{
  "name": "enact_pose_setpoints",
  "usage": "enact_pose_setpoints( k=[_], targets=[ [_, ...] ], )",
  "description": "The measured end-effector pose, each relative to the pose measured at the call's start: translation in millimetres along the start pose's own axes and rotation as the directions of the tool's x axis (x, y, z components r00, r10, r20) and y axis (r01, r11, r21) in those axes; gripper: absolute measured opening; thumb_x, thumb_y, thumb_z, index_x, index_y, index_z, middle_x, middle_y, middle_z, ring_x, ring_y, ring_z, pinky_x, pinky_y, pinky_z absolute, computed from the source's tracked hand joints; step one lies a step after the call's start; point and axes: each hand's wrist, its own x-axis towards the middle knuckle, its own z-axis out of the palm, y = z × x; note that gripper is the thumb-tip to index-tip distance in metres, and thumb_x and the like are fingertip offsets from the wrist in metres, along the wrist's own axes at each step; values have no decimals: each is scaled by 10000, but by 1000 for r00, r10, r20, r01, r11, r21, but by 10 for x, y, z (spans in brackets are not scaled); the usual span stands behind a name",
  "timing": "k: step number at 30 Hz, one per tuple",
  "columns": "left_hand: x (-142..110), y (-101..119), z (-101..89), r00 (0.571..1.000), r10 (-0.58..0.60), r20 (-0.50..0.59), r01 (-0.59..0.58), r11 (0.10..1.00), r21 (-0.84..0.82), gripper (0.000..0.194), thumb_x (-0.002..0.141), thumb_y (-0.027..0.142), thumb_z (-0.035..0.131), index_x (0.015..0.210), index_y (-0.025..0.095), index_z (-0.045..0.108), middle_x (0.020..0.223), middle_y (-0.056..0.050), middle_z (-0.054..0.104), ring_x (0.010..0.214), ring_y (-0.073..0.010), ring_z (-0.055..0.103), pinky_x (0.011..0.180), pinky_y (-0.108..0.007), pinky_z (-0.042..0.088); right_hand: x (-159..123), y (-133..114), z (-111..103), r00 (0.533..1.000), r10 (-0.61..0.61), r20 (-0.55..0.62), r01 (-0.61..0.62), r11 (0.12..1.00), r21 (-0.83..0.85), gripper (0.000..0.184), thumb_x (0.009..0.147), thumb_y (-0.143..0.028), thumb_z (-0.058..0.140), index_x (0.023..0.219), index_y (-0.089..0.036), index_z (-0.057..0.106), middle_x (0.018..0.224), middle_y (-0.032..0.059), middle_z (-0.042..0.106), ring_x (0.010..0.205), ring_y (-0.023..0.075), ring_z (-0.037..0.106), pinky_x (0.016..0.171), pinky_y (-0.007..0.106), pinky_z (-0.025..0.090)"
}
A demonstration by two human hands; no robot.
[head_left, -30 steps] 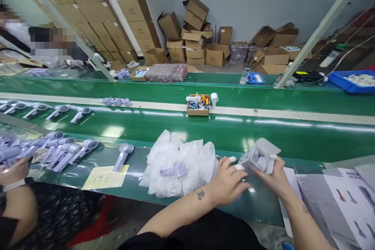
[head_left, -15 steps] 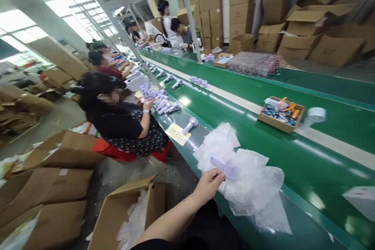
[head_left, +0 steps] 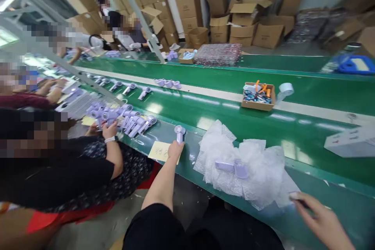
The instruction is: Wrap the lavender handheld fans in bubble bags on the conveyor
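Note:
My left hand (head_left: 175, 150) reaches out to the left and is closed round the handle of a lilac hand-held fan (head_left: 179, 133) that lies on the green bench beside a yellow note (head_left: 159, 151). My right hand (head_left: 318, 215) hovers low at the right, fingers loosely spread and blurred, touching the edge of a heap of clear bubble-wrap bags (head_left: 246, 166). A lilac part (head_left: 233, 167) lies on top of the bags. A closed white product box (head_left: 350, 143) rests on the conveyor belt at the right.
A seated person in black at my left handles a cluster of lilac fans (head_left: 123, 119). More fans ride the green belt (head_left: 205, 115). A small cardboard tray of tools (head_left: 258, 95) and a tape roll (head_left: 285, 90) sit on the divider. Cardboard cartons are stacked behind.
My left hand left the lilac part on the bags and moved left onto the single fan. My right hand came back into view. The white box now lies on the belt.

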Motion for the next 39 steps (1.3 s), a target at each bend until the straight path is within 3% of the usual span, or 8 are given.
enact_pose_setpoints(
  k=[3, 6, 10, 14, 18, 21, 29, 39],
  targets=[
    [-254, 90, 89, 989, 70, 134, -60, 995, -75, 383, 804, 502, 485, 813, 133, 588, 769, -115, 642, 747, -236, 625, 577, -286, 421, -427, -254, 638, 933, 260, 249, -343, 850, 400, 309, 628, -456, 762, 815, -225, 676, 772, 38, 674, 718, 199, 621, 648, 290, 507],
    [-929, 216, 349, 913, 210, 350, -59, 917, -396, 458, 758, 580, 513, 822, 133, 590, 689, -43, 602, 532, -116, 529, 451, -212, 325, -558, -565, 1018, 844, 359, 398, -527, 415, 742, 239, 684, -369, 751, 850, -245, 633, 808, 3, 674, 682, 144, 622, 614, 246, 502],
    [-2198, 303, 910, 524, 374, 765, 196, 822, -535, 488, 620, 582, 681, 753, 120, 595, 566, 9, 526, 439, -67, 441, 410, -181, 277, -386, -721, 937, 879, 279, 386, -425, 93, 900, 325, 713, -442, 709, 972, -264, 624, 1115, 29, 656, 978, 210, 626, 831, 356, 518],
    [-3044, 380, 1614, 108, 372, 922, -117, 926, -359, 528, 788, 624, 465, 809, 114, 599, 601, -26, 557, 487, -119, 529, 439, -212, 374, -274, -411, 400, 876, 418, 242, -318, 123, 940, 376, 676, -417, 729, 965, -190, 647, 862, 42, 701, 752, 192, 659, 719, 330, 560],
    [-3256, 491, 2251, 213, 529, 822, -761, 618, -200, 361, 856, 411, 475, 1022, 110, 584, 1006, -154, 608, 952, -269, 591, 797, -379, 478, -467, 86, -274, 803, 596, -18, -163, 248, 955, 404, 616, -324, 784, 972, -221, 624, 812, -6, 695, 704, 171, 659, 654, 292, 573],
    [-3246, 508, 2556, 262, 554, 790, -902, 432, -4, 367, 765, 186, 577, 1100, 37, 551, 1161, -251, 527, 1119, -362, 490, 901, -456, 417, -715, 328, -644, 776, 631, -3, -267, 333, 904, 459, 604, -274, 804, 1011, -238, 594, 845, -4, 694, 750, 187, 669, 648, 287, 573],
    [-3306, 611, 2635, 282, 519, 807, -782, 612, -120, 191, 853, 210, 477, 931, 166, 646, 958, -83, 656, 937, -209, 584, 848, -327, 437, -766, 402, -666, 811, 373, 452, -569, 319, 758, 614, 683, -258, 756, 1214, -293, 450, 892, 7, 662, 819, 221, 671, 662, 333, 552],
    [-3386, 762, 2334, 328, 525, 785, -171, 850, -498, 188, 752, 313, 613, 754, 128, 578, 623, 16, 528, 563, -85, 449, 583, -214, 372, -624, 341, -724, 796, 356, 489, -605, 488, 629, 425, 718, -299, 726, 1060, -226, 485, 867, 29, 634, 753, 213, 665, 565, 312, 541]
  ],
)
